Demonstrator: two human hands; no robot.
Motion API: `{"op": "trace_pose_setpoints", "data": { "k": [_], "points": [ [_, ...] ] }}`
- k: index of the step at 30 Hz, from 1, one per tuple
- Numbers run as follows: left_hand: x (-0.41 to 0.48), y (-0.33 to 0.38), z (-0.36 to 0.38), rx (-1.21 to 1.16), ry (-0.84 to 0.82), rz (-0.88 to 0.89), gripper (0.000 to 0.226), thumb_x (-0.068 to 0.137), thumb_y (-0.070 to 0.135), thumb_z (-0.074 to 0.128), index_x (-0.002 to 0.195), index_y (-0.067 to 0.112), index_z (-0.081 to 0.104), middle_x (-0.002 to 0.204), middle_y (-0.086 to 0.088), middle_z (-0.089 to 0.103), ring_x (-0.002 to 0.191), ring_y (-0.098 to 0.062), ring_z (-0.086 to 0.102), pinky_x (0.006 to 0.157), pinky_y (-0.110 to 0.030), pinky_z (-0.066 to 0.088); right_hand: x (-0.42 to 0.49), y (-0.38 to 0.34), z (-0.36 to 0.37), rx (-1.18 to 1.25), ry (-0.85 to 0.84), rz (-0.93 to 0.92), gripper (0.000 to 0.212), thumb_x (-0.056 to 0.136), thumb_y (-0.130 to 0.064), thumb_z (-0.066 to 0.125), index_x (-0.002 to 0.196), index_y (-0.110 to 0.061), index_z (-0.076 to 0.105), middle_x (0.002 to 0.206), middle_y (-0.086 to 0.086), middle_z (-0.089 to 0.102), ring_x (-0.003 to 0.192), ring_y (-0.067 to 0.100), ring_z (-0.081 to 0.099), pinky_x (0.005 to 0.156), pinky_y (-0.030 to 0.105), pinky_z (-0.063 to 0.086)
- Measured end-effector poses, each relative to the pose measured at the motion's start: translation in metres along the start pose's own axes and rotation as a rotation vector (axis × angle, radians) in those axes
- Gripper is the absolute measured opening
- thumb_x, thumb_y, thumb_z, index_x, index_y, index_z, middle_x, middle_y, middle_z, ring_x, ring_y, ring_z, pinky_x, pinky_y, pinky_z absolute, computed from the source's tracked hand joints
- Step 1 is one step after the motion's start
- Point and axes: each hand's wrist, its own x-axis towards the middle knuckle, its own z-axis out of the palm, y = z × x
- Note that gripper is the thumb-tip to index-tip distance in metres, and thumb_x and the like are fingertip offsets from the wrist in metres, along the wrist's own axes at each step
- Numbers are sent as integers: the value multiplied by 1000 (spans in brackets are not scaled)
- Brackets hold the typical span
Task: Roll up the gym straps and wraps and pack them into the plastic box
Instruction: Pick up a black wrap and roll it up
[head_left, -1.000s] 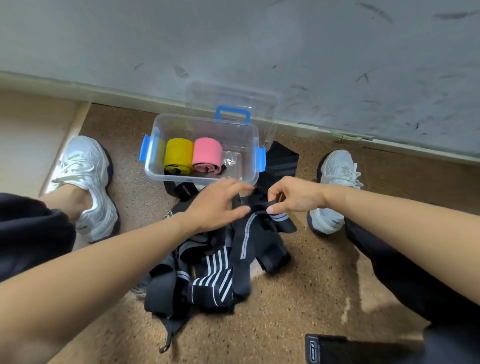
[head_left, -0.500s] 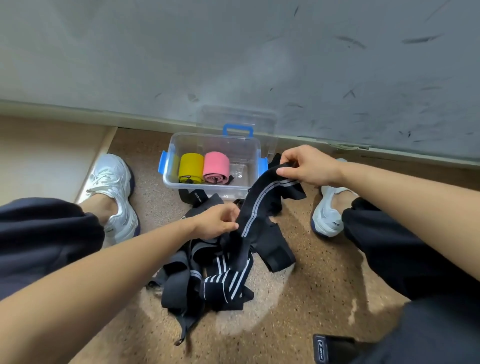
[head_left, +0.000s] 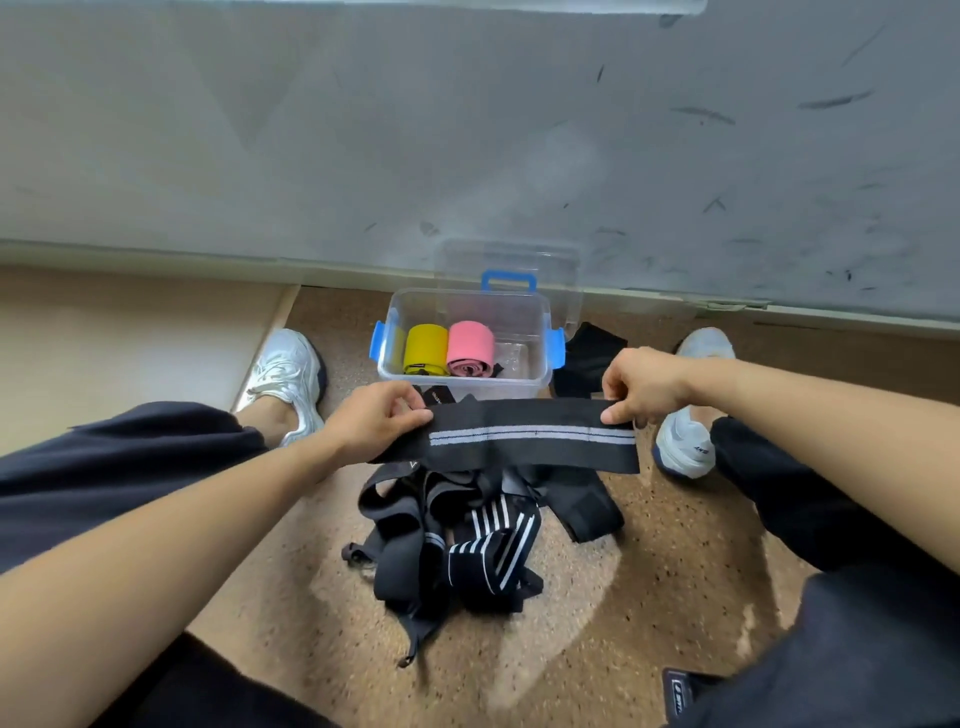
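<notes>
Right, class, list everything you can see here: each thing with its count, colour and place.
plastic box: one, clear with blue clips, on the floor by the wall
lid: one, clear, propped behind the box
yellow roll: one, yellow, inside the box, left
pink roll: one, pink, inside the box, beside the yellow roll
striped strap: one, black with grey stripe, stretched between both hands
strap pile: count unclear, black with white stripes, floor below the strap
black cloth: one, black, floor right of the box
shoes: two, white, either side of the box
left hand: one, pinches the strap's left part
right hand: one, pinches its right end
</notes>
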Motion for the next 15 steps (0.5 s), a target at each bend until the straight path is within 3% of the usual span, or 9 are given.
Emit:
{"op": "trace_pose_setpoints", "data": {
  "k": [3, 5, 8, 10, 13, 15],
  "points": [
    [-12, -1, -16, -70, -109, 25, 21, 78, 39, 88, 88, 27, 73, 72, 6, 70, 64, -1, 61, 65, -22, 48, 0, -10, 22, -56, -240, 49, 16, 95, -25, 70, 85, -15, 62, 90, 7, 71, 77, 19, 71, 64, 27, 56],
    [-18, -3, -17, -101, -246, 46, 23, 76, 30, 91, 93, 27, 75, 80, 6, 76, 72, 0, 67, 74, -24, 54, 2, -14, 36, -186, -303, 44, 11, 94, -27, 71, 99, -17, 68, 103, 5, 71, 87, 20, 70, 77, 33, 60],
    [-25, -8, -3, -100, -325, 69, 18, 80, 11, 87, 91, 23, 78, 82, 14, 76, 78, -6, 71, 79, -28, 59, 5, -23, 53, -228, -187, -52, 32, 92, -32, 72, 121, -19, 68, 108, -4, 65, 99, 18, 62, 93, 30, 51],
    [-29, -9, 10, -142, -320, 61, 15, 82, 10, 84, 90, 22, 79, 82, 10, 77, 79, -12, 73, 78, -31, 59, 7, -34, 65, -37, -88, -137, 40, 91, -33, 75, 127, -19, 65, 115, -1, 66, 109, 18, 63, 96, 28, 49],
    [-35, 0, 23, -216, -303, 76, 12, 84, 10, 83, 91, 19, 80, 79, 15, 75, 73, 4, 66, 75, -14, 49, 14, -59, 88, 242, 7, -250, 55, 89, -32, 77, 139, -20, 58, 131, 1, 63, 117, 15, 60, 99, 27, 47],
    [-37, 6, 26, -284, -322, 103, 11, 83, 13, 84, 93, 16, 81, 84, 11, 77, 79, 1, 69, 79, -16, 52, 18, -75, 103, 344, 40, -321, 66, 88, -30, 78, 147, -22, 49, 138, -3, 57, 119, 6, 52, 99, 22, 41]
  ]
}}
